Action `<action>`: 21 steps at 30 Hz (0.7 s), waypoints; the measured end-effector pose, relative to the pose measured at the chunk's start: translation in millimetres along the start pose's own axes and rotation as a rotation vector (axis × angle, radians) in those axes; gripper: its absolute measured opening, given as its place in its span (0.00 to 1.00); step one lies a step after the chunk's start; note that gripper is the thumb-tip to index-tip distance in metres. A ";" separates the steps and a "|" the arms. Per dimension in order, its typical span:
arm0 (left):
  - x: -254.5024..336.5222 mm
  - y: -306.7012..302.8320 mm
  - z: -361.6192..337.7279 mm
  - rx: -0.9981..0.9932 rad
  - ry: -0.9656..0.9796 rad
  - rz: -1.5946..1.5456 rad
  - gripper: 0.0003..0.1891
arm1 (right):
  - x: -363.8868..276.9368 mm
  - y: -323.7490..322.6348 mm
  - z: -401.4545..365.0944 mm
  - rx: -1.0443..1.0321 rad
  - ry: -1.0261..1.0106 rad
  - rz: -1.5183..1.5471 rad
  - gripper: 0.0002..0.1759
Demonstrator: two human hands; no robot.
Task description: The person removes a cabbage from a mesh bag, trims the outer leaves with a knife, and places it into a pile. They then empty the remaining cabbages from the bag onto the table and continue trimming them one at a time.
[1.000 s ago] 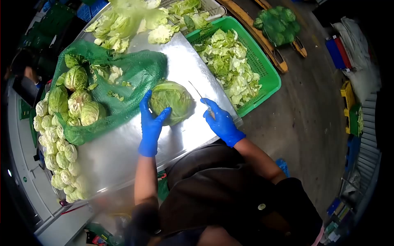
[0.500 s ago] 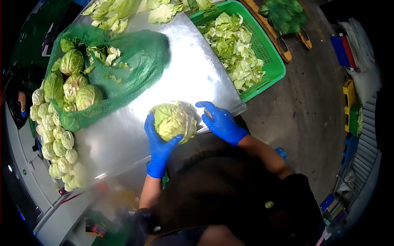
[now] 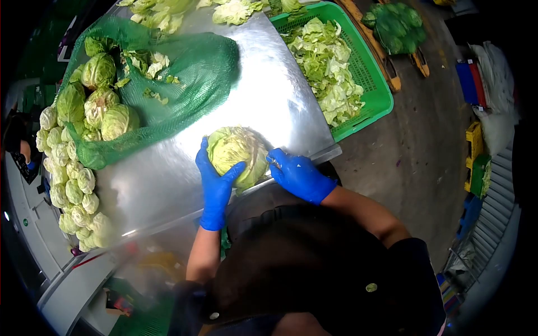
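Observation:
A pale green cabbage (image 3: 238, 154) rests at the near edge of the metal table. My left hand (image 3: 217, 182) cups it from the left and below, thumb and fingers spread around its side. My right hand (image 3: 300, 175), in a blue glove like the left, is closed beside the cabbage's right side. It grips what appears to be a small knife, mostly hidden by the fingers; the blade is hard to see against the cabbage.
A green mesh bag (image 3: 207, 70) holds several cabbages at the left. Trimmed cabbages (image 3: 73, 190) are piled along the table's left edge. Beyond the right edge stands a green crate (image 3: 378, 115) of loose leaves. More leaves (image 3: 235, 11) lie at the back. Another person (image 3: 19, 137) is at far left.
My right hand has come in against the cabbage's right side and turned, so the thin blade that stuck out is now mostly hidden. My left hand keeps its hold. The view has shifted slightly.

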State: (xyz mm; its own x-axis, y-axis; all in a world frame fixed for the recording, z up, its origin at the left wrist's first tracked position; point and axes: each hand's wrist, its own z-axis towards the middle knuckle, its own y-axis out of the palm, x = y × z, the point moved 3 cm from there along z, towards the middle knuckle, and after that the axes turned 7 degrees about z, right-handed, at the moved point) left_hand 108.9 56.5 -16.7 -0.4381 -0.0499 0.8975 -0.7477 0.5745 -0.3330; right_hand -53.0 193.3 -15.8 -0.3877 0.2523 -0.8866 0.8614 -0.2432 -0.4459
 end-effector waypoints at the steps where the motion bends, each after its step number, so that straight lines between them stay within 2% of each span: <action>1: -0.5 1.0 0.3 0.005 0.005 -0.005 0.53 | -4.7 -2.5 1.6 -0.020 0.018 0.008 0.12; 5: -5.5 0.2 1.0 0.032 0.050 0.138 0.54 | 1.1 2.9 9.7 -0.055 0.016 -0.072 0.14; 8: 0.1 6.2 -2.0 0.064 0.113 0.293 0.55 | 26.8 12.6 12.6 -0.142 0.013 -0.263 0.15; 11: 5.5 10.1 2.9 0.062 0.079 0.324 0.55 | 31.0 10.1 17.9 -0.160 0.056 -0.179 0.15; 15: 17.0 10.6 9.9 0.052 0.040 0.381 0.55 | 34.0 6.8 28.7 -0.388 0.191 -0.268 0.14; 18: 14.2 7.2 14.4 0.006 0.007 0.283 0.54 | 79.6 35.9 37.6 -0.495 0.355 -0.274 0.15; 21: 4.4 3.9 3.1 0.044 0.103 0.223 0.54 | 51.5 26.2 42.1 -0.444 0.318 -0.240 0.16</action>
State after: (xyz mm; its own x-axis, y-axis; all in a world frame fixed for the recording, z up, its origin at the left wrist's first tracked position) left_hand 102.6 56.0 -14.9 -0.5434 0.1590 0.8243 -0.6601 0.5257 -0.5365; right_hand -64.2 160.5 -78.4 -0.5301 0.5364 -0.6568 0.8433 0.2527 -0.4743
